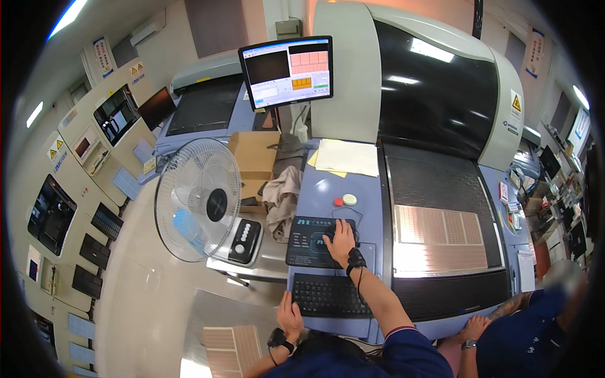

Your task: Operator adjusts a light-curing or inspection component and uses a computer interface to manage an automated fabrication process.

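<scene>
My right hand (pixel 341 242) lies over a computer mouse on a dark printed mouse pad (pixel 305 251); the palm and fingers hide nearly all of the mouse. At the left end of a black keyboard (pixel 331 296), my left hand (pixel 290 317) rests against its edge with fingers stretched out, holding nothing. A black band sits on each of my wrists. Above the desk, a lit monitor (pixel 287 70) displays windows with a dark panel and pink and orange patterned panels.
A white fan (pixel 217 205) stands left of the desk, near crumpled cloth (pixel 283 196) and a cardboard box (pixel 254 151). Red and pale green buttons (pixel 343 201) sit above the pad. Patterned panels (pixel 441 236) lie on the machine bed at right. Another person (pixel 526 340) sits at lower right.
</scene>
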`<state>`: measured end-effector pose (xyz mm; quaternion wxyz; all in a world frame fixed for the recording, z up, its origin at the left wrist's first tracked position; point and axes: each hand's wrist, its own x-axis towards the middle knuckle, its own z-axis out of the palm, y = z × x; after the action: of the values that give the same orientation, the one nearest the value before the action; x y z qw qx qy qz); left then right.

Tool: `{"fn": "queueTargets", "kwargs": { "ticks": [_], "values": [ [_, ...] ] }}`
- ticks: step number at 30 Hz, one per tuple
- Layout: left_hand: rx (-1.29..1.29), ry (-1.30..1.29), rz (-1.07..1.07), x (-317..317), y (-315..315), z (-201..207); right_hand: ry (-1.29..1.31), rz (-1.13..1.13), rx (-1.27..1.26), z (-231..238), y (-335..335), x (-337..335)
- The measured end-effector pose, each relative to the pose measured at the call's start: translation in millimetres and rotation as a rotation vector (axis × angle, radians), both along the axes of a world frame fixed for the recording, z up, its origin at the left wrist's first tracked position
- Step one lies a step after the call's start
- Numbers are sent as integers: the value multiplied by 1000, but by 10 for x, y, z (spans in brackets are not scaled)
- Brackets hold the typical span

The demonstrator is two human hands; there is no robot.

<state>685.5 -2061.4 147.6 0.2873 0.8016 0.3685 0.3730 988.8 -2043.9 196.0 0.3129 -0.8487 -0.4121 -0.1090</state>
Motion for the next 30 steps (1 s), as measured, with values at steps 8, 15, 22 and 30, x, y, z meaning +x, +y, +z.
{"fn": "queueTargets", "kwargs": {
  "ticks": [8,15,22,30],
  "values": [
    [-11,-7,12,-44,-6,47,-91,-32,26,-329,103,43],
    [7,-21,10,-42,5,19,-117,-38,105,-215,108,70],
    [42,-44,38,-9,-70,-100,-122,-50,35,-322,57,85],
    [-151,-61,70,-94,-175,32,-135,0,61,-361,119,21]
  ]
}}
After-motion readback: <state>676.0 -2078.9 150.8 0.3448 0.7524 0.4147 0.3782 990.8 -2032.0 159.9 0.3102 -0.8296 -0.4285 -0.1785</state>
